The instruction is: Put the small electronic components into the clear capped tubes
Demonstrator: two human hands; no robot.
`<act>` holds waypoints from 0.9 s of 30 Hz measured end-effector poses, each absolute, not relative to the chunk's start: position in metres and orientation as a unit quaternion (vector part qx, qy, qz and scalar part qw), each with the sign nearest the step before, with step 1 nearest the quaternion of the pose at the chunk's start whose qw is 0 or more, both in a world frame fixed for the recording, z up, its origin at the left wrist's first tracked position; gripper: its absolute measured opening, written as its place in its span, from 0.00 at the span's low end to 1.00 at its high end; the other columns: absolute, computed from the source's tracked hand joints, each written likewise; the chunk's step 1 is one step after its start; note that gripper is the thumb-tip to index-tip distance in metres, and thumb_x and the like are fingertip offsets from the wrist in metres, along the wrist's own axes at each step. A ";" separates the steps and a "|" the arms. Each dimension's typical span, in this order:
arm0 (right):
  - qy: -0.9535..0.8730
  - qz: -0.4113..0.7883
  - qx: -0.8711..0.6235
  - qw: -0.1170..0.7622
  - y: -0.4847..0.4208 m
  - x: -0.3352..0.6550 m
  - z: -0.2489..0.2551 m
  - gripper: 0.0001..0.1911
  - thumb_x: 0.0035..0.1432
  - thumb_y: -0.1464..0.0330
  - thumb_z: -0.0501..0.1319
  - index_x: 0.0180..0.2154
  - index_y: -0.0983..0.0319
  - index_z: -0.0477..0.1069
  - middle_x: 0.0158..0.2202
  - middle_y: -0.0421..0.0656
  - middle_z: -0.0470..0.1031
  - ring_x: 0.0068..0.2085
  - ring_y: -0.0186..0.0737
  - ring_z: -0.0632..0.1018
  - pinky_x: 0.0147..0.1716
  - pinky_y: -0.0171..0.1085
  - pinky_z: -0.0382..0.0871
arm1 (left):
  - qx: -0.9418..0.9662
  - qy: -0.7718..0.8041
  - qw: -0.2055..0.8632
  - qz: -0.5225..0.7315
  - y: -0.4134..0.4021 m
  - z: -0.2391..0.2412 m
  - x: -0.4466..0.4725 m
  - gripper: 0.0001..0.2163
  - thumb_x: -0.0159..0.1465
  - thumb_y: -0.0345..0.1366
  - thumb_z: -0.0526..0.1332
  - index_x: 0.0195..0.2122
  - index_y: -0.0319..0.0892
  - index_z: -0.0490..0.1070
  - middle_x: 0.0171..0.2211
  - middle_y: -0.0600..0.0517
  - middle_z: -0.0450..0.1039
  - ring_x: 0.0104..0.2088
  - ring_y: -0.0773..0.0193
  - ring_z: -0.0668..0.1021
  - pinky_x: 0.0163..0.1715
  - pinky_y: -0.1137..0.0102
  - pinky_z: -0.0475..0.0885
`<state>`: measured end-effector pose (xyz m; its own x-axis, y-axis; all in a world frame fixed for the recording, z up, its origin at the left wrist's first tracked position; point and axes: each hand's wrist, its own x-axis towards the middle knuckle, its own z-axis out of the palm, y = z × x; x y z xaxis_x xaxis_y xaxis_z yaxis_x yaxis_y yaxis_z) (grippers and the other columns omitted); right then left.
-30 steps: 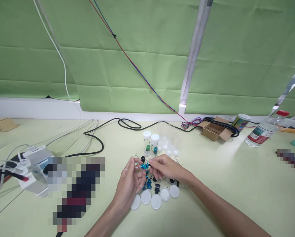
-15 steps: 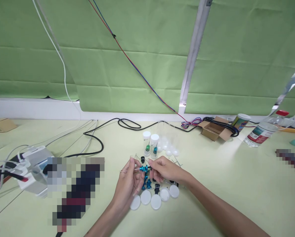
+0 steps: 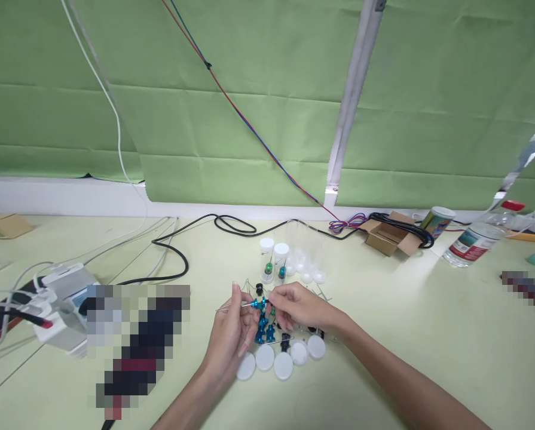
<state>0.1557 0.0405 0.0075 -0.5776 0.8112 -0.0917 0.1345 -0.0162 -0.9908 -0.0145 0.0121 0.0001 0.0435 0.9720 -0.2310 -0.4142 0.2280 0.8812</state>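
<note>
Between my two hands is a blue spool-shaped part (image 3: 257,304) on a thin metal rod (image 3: 234,307) that points left. My left hand (image 3: 234,325) is closed round the rod side, thumb raised. At the other end my right hand (image 3: 294,304) pinches a small black piece (image 3: 268,301) against the blue part. More blue parts (image 3: 262,332) lie right under the hands, partly hidden by the fingers. A black part (image 3: 285,341) with a thin rod is nearer to me, and another black part (image 3: 259,289) stands just beyond the hands.
White round caps (image 3: 283,366) lie in front of the hands. Behind them stand two clear capped tubes, one with a green part (image 3: 269,267), beside several clear tubes (image 3: 306,276). A cardboard box (image 3: 389,236), water bottle (image 3: 473,242), power strip (image 3: 63,304) and black cable (image 3: 184,263) lie farther out.
The blue part and my right fingertips have shifted slightly left. My left hand has turned a little, and both hands keep their grip.
</note>
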 end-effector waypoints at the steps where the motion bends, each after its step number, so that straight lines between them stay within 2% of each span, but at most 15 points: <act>1: -0.647 0.609 -0.365 0.276 0.040 0.156 0.007 0.25 0.59 0.46 0.56 0.30 0.62 0.68 0.18 0.36 0.70 0.18 0.29 0.67 0.19 0.28 0.59 | 0.316 0.441 0.649 0.533 0.012 0.000 -0.015 0.21 0.62 0.57 0.56 0.32 0.40 0.65 0.16 0.55 0.71 0.06 0.79 0.58 0.09 0.82 0.48; 7: -0.658 0.605 -0.355 0.275 0.040 0.156 0.008 0.24 0.58 0.48 0.59 0.28 0.62 0.67 0.18 0.36 0.69 0.19 0.28 0.66 0.20 0.28 0.59 | 0.322 0.440 0.655 0.523 0.012 0.000 -0.014 0.22 0.62 0.57 0.56 0.32 0.39 0.66 0.16 0.55 0.71 0.06 0.78 0.59 0.09 0.81 0.49; 16: -0.668 0.592 -0.366 0.263 0.042 0.155 0.004 0.32 0.62 0.44 0.51 0.24 0.65 0.71 0.16 0.38 0.69 0.17 0.28 0.66 0.20 0.29 0.60 | 0.328 0.437 0.659 0.517 0.010 0.003 -0.013 0.21 0.62 0.56 0.57 0.32 0.39 0.66 0.15 0.55 0.70 0.07 0.77 0.60 0.08 0.82 0.48; 23: -0.654 0.602 -0.375 0.265 0.040 0.154 0.008 0.35 0.63 0.43 0.45 0.23 0.64 0.69 0.17 0.39 0.69 0.17 0.30 0.66 0.20 0.31 0.61 | 0.323 0.437 0.658 0.521 0.010 0.006 -0.012 0.21 0.62 0.56 0.57 0.33 0.40 0.66 0.15 0.56 0.70 0.06 0.77 0.60 0.08 0.81 0.48; 25: -0.654 0.599 -0.373 0.272 0.040 0.155 0.010 0.32 0.62 0.43 0.47 0.25 0.62 0.66 0.17 0.38 0.70 0.17 0.30 0.66 0.20 0.31 0.60 | 0.323 0.435 0.658 0.523 0.010 0.005 -0.013 0.21 0.62 0.56 0.57 0.33 0.40 0.66 0.15 0.56 0.71 0.06 0.77 0.60 0.08 0.81 0.48; 27: -0.659 0.598 -0.367 0.273 0.040 0.157 0.011 0.27 0.60 0.44 0.53 0.29 0.62 0.66 0.19 0.37 0.71 0.18 0.29 0.66 0.20 0.30 0.59 | 0.322 0.436 0.657 0.523 0.010 0.004 -0.014 0.21 0.62 0.56 0.57 0.33 0.40 0.67 0.15 0.55 0.71 0.06 0.77 0.59 0.08 0.81 0.47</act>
